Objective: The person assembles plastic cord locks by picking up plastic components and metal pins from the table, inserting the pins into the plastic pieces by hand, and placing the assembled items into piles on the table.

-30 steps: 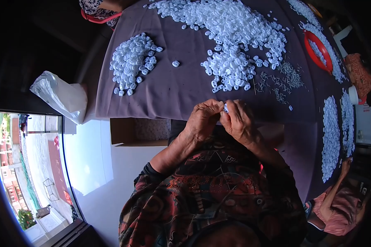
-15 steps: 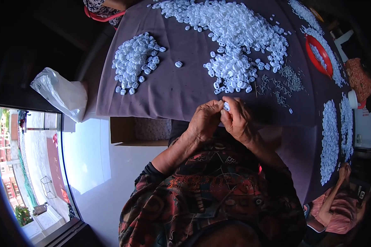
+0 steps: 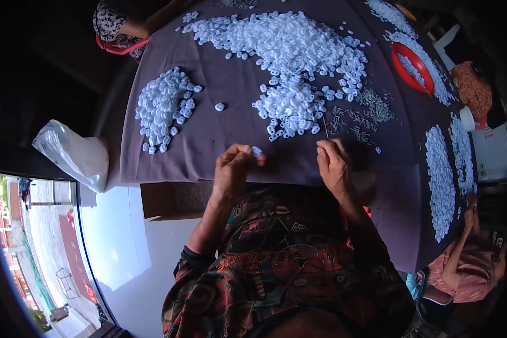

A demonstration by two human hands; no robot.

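Note:
My left hand (image 3: 232, 170) holds a small white plastic piece (image 3: 257, 151) between thumb and fingertips at the near edge of the table. My right hand (image 3: 333, 165) is a little to its right, fingers curled, pinching what looks like a thin metal pin; this is too small to be sure. Just beyond my hands lies a big heap of white plastic pieces (image 3: 290, 56) on the purple-grey cloth (image 3: 231, 129). A scatter of small metal pins (image 3: 355, 115) lies beyond my right hand.
A smaller pile of white pieces (image 3: 163, 107) lies far left, more rows (image 3: 442, 174) at the right. A red bowl (image 3: 412, 66) sits far right. A white plastic bag (image 3: 73, 155) hangs off the left corner. Other people sit at the far left (image 3: 124, 28) and lower right (image 3: 467, 265).
My hands were pressed together over one white piece; now they have drawn apart, the left keeping the piece and the right moving to the right.

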